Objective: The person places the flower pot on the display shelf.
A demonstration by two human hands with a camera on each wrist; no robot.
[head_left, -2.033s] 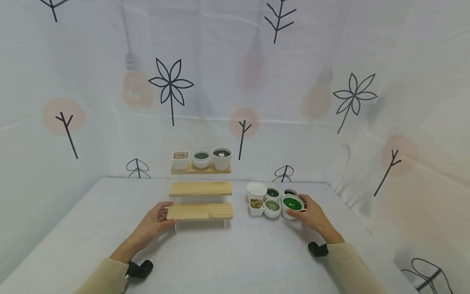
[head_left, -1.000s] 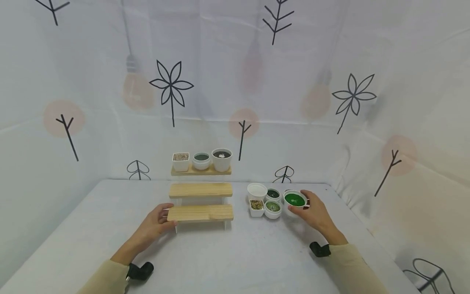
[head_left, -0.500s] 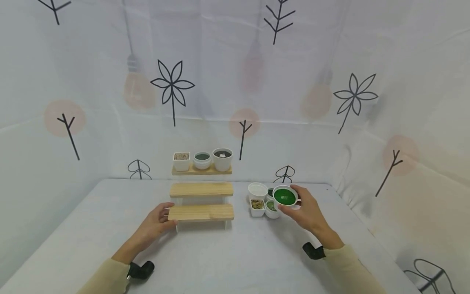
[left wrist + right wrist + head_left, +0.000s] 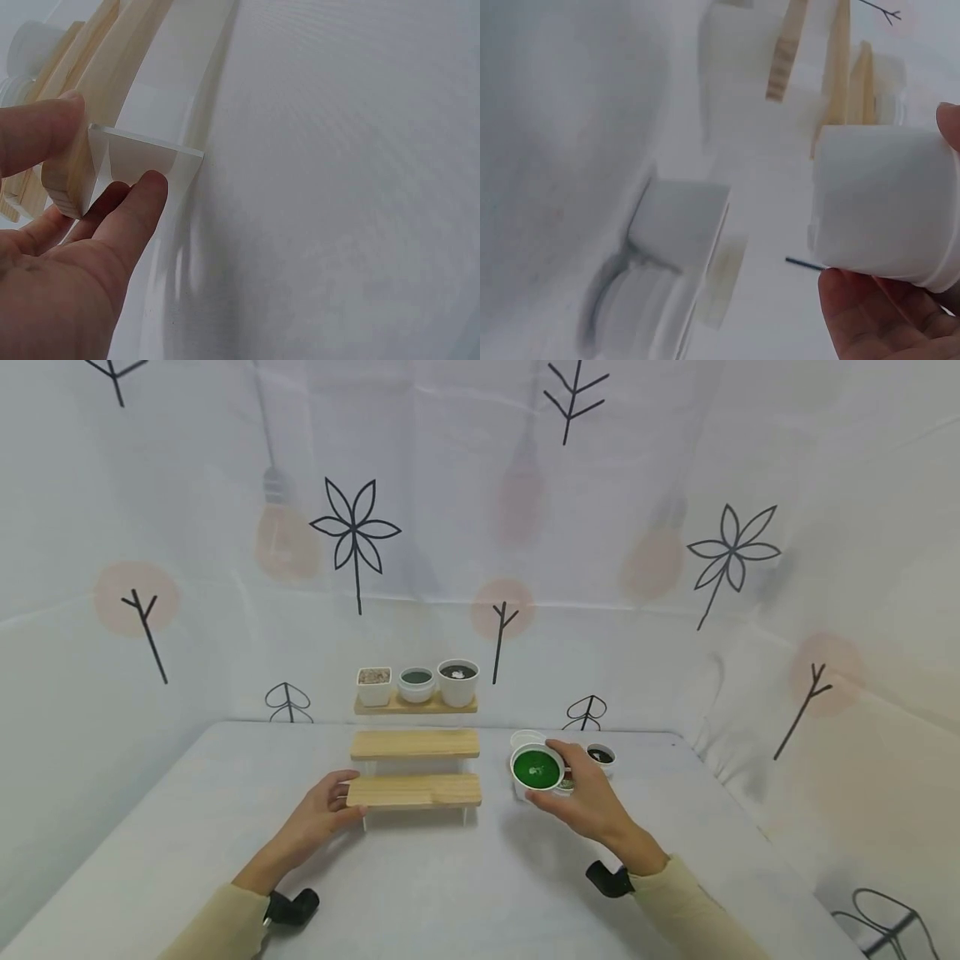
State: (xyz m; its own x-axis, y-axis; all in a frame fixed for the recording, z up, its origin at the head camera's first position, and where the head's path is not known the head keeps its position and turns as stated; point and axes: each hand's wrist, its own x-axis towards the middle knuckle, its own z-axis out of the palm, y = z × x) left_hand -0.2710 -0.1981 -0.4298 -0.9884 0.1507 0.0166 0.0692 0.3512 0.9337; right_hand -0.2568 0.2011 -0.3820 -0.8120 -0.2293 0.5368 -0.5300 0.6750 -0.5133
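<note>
My right hand (image 4: 588,797) holds a white pot (image 4: 885,199) with a green filling, thumb on one side and fingers on the other. The pot is off the table, above the other small pots. My left hand (image 4: 318,817) grips the left end of the lowest board (image 4: 412,791) of a three-step wooden stand. In the left wrist view, the thumb lies on the wood and the fingers reach beneath it by the clear support (image 4: 142,154). On the top board (image 4: 390,709) stand a square pot (image 4: 374,697), a round pot (image 4: 416,695) and a taller pot (image 4: 457,695).
Below the held pot is a group of small white pots, mostly hidden by it and my right hand. A pale round container (image 4: 528,737) shows at the back, and a dark-filled pot (image 4: 609,767) at the right. A patterned white cloth (image 4: 480,527) hangs behind the table.
My right hand has lifted the green-filled pot from the right of the group and carried it left over the other pots, uncovering the dark-filled one. The left hand stays on the stand.
</note>
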